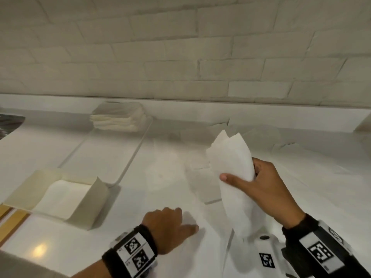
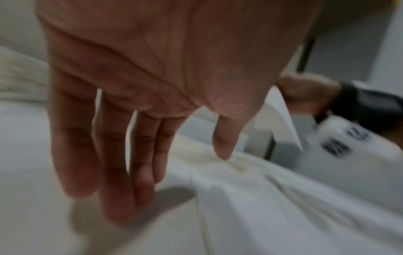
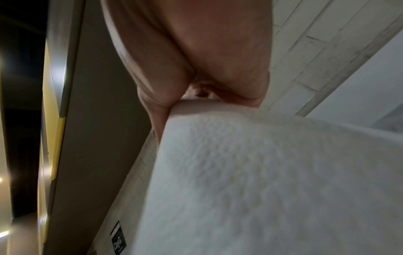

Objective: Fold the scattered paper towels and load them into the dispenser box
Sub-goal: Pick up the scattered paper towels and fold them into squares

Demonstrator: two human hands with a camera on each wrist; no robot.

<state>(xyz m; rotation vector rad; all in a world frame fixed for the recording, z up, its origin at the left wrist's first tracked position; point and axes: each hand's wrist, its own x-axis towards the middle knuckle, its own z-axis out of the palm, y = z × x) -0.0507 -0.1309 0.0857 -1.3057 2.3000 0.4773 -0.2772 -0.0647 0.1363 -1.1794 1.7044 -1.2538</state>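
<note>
My right hand (image 1: pixel 259 181) grips a folded white paper towel (image 1: pixel 230 167) and holds it upright above the white counter; the same towel (image 3: pixel 272 181) fills the right wrist view under my palm. My left hand (image 1: pixel 170 225) hovers low over the counter with straight fingers (image 2: pixel 117 163) and holds nothing. Several loose white towels (image 1: pixel 261 135) lie flat on the counter at the right, and one (image 2: pixel 261 207) lies just beside my left fingers. The cream dispenser box (image 1: pixel 60 195) stands open at the left with a white sheet inside.
A stack of folded towels (image 1: pixel 118 119) sits at the far end of a flat white tray (image 1: pixel 128 163) by the back ledge. A white brick wall (image 1: pixel 180 57) rises behind. Yellow strips (image 1: pixel 12 219) mark the counter's left front edge.
</note>
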